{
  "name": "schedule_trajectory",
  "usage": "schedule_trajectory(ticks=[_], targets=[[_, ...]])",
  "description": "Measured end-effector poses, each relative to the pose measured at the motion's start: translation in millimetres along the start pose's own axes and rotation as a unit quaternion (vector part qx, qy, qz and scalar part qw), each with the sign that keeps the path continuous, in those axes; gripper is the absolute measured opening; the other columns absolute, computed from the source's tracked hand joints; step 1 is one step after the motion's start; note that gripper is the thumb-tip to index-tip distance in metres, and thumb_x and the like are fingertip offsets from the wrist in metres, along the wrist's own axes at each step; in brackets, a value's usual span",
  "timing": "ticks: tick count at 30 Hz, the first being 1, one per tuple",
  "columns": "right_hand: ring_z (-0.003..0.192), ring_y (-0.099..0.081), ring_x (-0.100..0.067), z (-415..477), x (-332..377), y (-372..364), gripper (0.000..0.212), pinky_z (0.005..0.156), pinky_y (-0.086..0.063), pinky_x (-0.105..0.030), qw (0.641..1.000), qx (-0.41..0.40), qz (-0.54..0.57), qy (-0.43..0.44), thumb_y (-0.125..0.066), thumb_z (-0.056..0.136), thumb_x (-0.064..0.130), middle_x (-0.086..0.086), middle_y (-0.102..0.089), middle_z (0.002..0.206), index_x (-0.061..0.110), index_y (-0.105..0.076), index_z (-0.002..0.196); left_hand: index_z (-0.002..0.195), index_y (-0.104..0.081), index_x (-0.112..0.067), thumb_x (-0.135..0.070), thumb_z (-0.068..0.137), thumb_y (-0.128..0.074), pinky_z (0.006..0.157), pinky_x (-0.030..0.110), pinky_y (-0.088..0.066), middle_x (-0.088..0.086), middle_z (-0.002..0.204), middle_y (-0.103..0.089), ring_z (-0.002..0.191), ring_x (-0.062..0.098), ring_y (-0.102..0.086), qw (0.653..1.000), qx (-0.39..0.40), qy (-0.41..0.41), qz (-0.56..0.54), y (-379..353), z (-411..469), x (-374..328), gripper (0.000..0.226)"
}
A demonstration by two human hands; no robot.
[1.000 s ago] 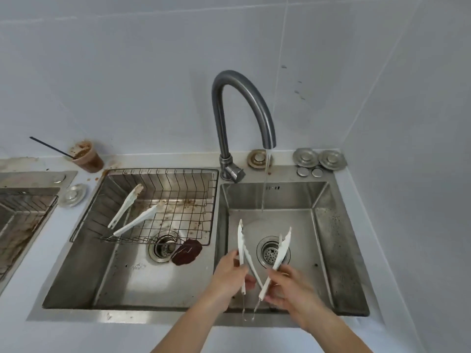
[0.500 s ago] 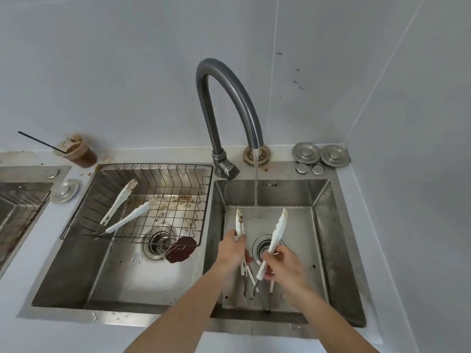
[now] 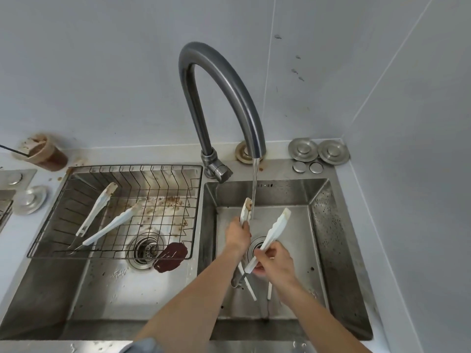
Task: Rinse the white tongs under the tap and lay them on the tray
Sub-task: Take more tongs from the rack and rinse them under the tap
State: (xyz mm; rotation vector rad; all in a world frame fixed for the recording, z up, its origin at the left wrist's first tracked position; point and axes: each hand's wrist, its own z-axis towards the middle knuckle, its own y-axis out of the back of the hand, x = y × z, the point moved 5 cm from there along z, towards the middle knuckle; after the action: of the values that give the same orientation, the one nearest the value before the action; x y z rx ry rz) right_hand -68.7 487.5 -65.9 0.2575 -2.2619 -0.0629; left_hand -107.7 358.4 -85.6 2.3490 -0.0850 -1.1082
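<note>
Right hand [image 3: 276, 261] is curled round one arm of the white tongs [image 3: 277, 226], tip angled up and to the right. Left hand [image 3: 238, 234] grips the other arm, soiled tip touching the water stream [image 3: 254, 184], over the right basin [image 3: 323, 225]. One pair or two: cannot tell. Farther left, the wire tray [image 3: 140, 167] holds other tongs [image 3: 96, 212]. Tap [image 3: 229, 82] stands behind.

Soft, even light is filling the corner, possibly coming from overhead. The walls [image 3: 102, 72] are reading pale and flat. Glare is streaking along the curved tap [image 3: 238, 98] and sheening off the left basin [image 3: 107, 276] floor. Shadows are pooling soft-edged along the right basin [image 3: 254, 329] near wall. Straight lines are bowing toward the edges; fine detail is smearing slightly.
</note>
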Motion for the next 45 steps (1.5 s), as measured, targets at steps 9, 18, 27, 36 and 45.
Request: schedule_trajectory(ticks=[9, 18, 27, 36, 45], targets=[[0.076, -0.074, -0.02, -4, 7, -5, 0.016, 0.064, -0.061, -0.03, 0.995, 0.017, 0.089, -0.038, -0.065, 0.088, 0.012, -0.015, -0.071, 0.093, 0.005, -0.057, 0.1, 0.111, -0.059, -0.004, -0.044, 0.098, -0.033, 0.087, 0.039, -0.048, 0.017, 0.116, -0.062, 0.107, 0.033, -0.059, 0.98, 0.04, 0.06, 0.187, -22, 27, 0, 0.049], [0.084, -0.071, -0.025, -6, 0, 6, 0.016, 0.068, -0.061, -0.031, 0.996, -0.007, 0.075, -0.039, -0.061, 0.089, 0.008, -0.019, -0.068, 0.098, 0.001, -0.056, 0.102, 0.117, -0.052, 0.003, -0.018, 0.101, -0.032, 0.075, 0.035, -0.049, 0.023, 0.113, -0.064, 0.103, 0.037, -0.062, 0.985, 0.085, 0.009, 0.151, -23, 19, -4, 0.033], [0.073, -0.07, -0.015, -15, 3, -5, 0.01, 0.065, -0.062, -0.032, 0.999, -0.03, 0.013, 0.012, -0.061, 0.088, 0.013, -0.001, -0.066, 0.084, 0.015, -0.054, 0.095, 0.105, -0.062, -0.004, -0.056, 0.095, -0.033, 0.075, 0.035, -0.044, 0.018, 0.112, -0.065, 0.101, 0.033, -0.061, 0.978, 0.025, 0.064, 0.199, -22, 12, 4, 0.06], [0.072, -0.07, -0.021, -26, -4, 2, 0.01, 0.072, -0.061, -0.041, 0.998, -0.052, -0.008, -0.019, -0.059, 0.088, 0.014, -0.004, -0.065, 0.082, 0.014, -0.051, 0.092, 0.098, -0.065, -0.004, -0.074, 0.086, -0.019, 0.076, 0.034, -0.049, 0.015, 0.103, -0.069, 0.092, 0.028, -0.064, 0.981, 0.037, 0.07, 0.179, -27, -2, -7, 0.084], [0.08, -0.066, -0.023, -14, -13, 10, 0.015, 0.068, -0.058, -0.032, 0.992, 0.057, 0.081, -0.073, -0.047, 0.096, 0.005, -0.016, -0.061, 0.093, -0.001, -0.051, 0.109, 0.096, -0.062, -0.005, -0.041, 0.102, -0.024, 0.058, 0.028, -0.041, 0.006, 0.073, -0.056, 0.061, 0.019, -0.049, 0.99, 0.055, 0.082, -0.105, -12, -19, -5, 0.053]])
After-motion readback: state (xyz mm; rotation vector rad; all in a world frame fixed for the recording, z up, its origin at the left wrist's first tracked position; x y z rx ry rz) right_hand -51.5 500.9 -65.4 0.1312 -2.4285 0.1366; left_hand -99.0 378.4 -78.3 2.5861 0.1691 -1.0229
